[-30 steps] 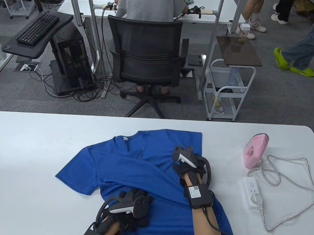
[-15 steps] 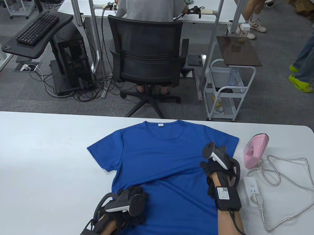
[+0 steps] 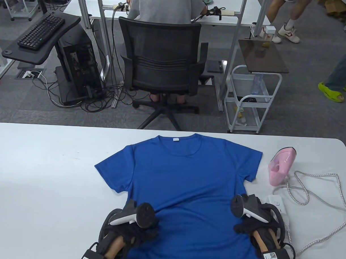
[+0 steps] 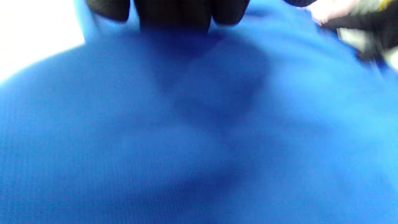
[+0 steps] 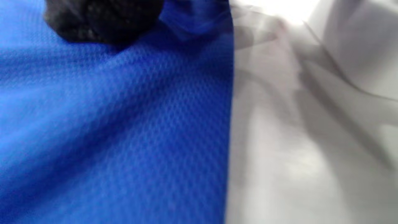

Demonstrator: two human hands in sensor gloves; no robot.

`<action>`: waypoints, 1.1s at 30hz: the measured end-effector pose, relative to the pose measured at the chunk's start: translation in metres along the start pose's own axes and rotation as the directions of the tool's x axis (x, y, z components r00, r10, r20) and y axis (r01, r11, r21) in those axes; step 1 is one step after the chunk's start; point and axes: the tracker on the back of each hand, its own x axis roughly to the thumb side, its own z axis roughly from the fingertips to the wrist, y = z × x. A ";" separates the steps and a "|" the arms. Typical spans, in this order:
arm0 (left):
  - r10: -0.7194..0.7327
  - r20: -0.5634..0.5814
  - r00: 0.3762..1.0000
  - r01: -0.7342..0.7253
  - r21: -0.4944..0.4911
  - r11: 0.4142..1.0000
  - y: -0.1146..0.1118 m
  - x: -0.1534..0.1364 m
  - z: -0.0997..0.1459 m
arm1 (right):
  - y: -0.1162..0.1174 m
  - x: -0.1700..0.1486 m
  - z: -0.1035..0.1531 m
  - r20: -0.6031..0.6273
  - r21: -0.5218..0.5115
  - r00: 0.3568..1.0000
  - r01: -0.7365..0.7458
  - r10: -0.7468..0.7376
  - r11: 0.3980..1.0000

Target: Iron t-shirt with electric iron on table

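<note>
A blue t-shirt (image 3: 185,181) lies spread flat on the white table (image 3: 47,164), collar at the far side. My left hand (image 3: 141,230) grips the cloth at the shirt's lower left side. In the left wrist view its fingers (image 4: 174,12) dig into the blue cloth (image 4: 199,130). My right hand (image 3: 244,227) grips the shirt's lower right edge. In the right wrist view a gloved finger (image 5: 102,18) sits on the cloth (image 5: 108,124) beside its edge. The pink iron (image 3: 280,167) stands upright to the right of the shirt, untouched.
A white power strip (image 3: 278,205) lies beside my right hand, partly hidden by it. The iron's braided cord (image 3: 326,202) loops over the table's right part. Beyond the table's far edge are an office chair (image 3: 161,64) and a white cart (image 3: 250,101).
The shirt went from crumpled and folded to spread flat. Both hands then drew back toward the near edge along the shirt's sides; the right one moved from the sleeve area down beside the power strip.
</note>
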 end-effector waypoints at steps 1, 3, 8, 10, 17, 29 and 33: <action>0.000 -0.047 0.999 0.004 0.078 0.997 0.008 -0.004 -0.001 | 0.000 0.000 0.001 0.003 -0.015 1.000 -0.006 0.006 1.000; -0.017 -0.124 0.992 0.042 0.199 0.979 0.023 -0.013 -0.010 | -0.003 -0.001 0.003 0.005 -0.043 1.000 0.003 -0.003 0.999; -0.119 -0.362 0.924 0.110 -0.045 0.993 0.035 -0.048 -0.062 | -0.008 0.003 0.010 0.052 -0.077 0.993 0.108 -0.104 0.991; -0.141 -0.397 0.907 0.100 -0.123 0.987 0.030 -0.064 -0.083 | -0.005 0.007 0.012 0.063 -0.059 0.996 0.073 -0.069 0.996; -0.235 -0.450 0.862 0.159 -0.200 0.967 0.035 -0.098 -0.126 | 0.006 0.009 0.006 0.083 0.036 0.996 0.034 -0.037 0.999; -0.203 -0.235 0.951 0.173 -0.142 0.975 0.012 -0.062 -0.115 | 0.000 -0.003 0.003 -0.027 0.071 0.998 -0.058 0.060 0.996; -0.168 -0.144 0.975 0.147 -0.144 0.979 0.002 -0.061 -0.105 | -0.002 -0.002 0.012 0.006 0.022 0.995 -0.095 0.095 0.995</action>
